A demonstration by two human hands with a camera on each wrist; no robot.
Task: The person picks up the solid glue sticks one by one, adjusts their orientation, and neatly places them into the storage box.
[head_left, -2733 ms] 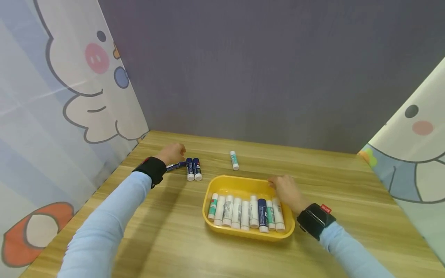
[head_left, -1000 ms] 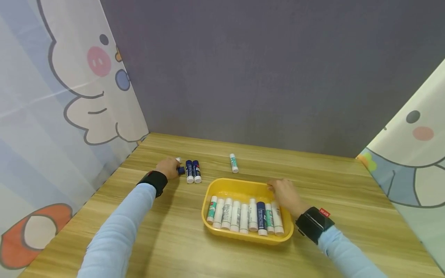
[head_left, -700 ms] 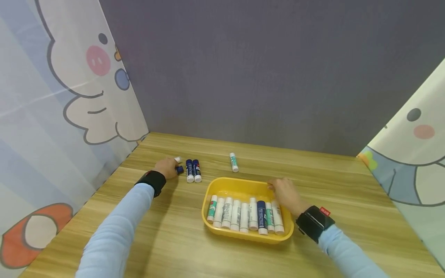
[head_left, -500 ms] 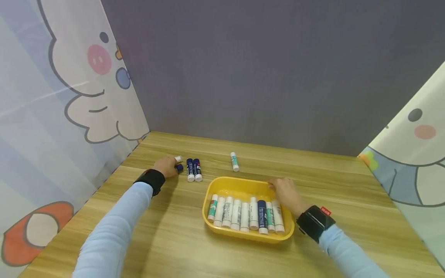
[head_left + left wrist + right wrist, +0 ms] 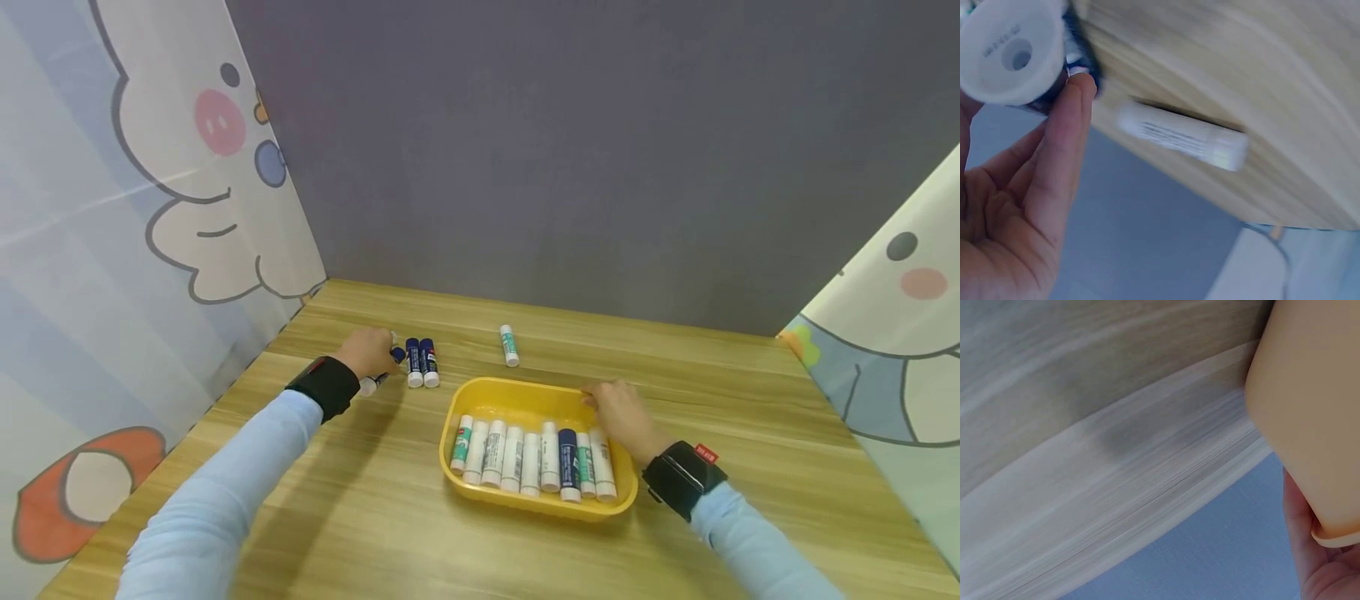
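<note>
Glue stick (image 5: 372,382) turned, mostly hidden by left hand (image 5: 369,353)

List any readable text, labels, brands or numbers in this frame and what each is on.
No text can be read.
Glue sticks in the yellow tray: printed labels, too small.
Two blue glue sticks on the table: labels too small.
White stick in the left wrist view: print blurred.
White cap held by the left hand: moulded marks, illegible.
Red tag on the right wristband: too small.

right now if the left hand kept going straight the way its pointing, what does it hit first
Most likely the pair of blue glue sticks lying side by side just past the left hand, which already holds a blue glue stick. The gap looks small, though depth is hard to judge.
</note>
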